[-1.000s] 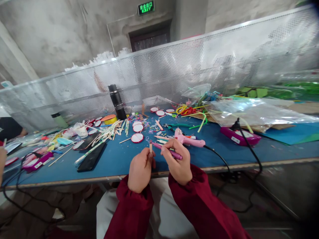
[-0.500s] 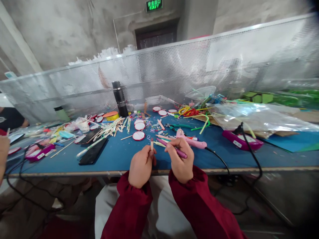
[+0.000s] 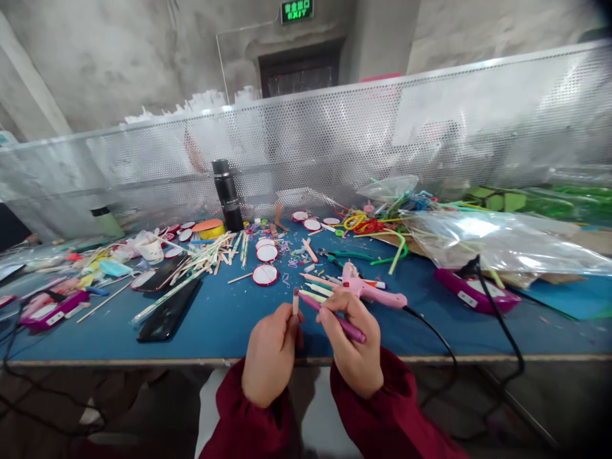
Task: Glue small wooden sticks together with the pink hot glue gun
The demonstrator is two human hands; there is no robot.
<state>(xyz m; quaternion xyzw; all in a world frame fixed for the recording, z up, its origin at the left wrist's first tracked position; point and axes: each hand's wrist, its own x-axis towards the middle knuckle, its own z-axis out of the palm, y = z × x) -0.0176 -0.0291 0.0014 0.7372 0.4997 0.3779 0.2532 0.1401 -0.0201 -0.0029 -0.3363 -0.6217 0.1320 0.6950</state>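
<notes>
At lower centre, the left hand [image 3: 270, 354] pinches a short stick [image 3: 295, 301] upright; the right hand [image 3: 351, 338] grips a purple pen [image 3: 335, 315], tip aimed up-left at the stick.

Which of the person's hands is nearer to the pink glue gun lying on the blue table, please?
Right. The right hand, holding a purple pen, sits just below the pink glue gun; the left hand is farther off, down-left.

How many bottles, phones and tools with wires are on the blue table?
Bottles: 2, the black flask and the green bottle
Phones: 2, the black phone and the second phone
Tools with wires: 3, the pink glue gun, the right purple tool and the left purple tool
Total: 7
</notes>
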